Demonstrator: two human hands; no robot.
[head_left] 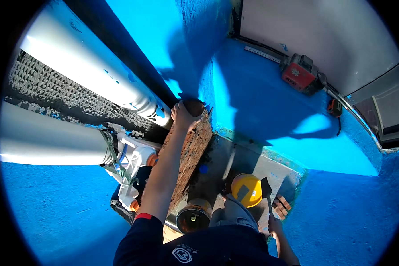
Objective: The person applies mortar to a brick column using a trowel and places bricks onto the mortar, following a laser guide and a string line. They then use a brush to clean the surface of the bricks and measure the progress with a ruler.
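Taking the yellow bucket (254,189) as the landmark, the right hand (275,227) is to its lower right, fingers wrapped around the handle of a dark-bladed trowel (266,189), whose blade stands just beside the bucket's right edge. The left hand (185,117) reaches well above and left of the bucket, fingers spread over a brown block (193,107) at the far end of a rough brick ledge (191,144); whether they grip it or only rest there, I cannot tell. Small bricks (281,207) are piled near the bucket's right side, a black bucket (193,217) sits to its lower left, and a red power tool (299,75) lies well above and right of it.
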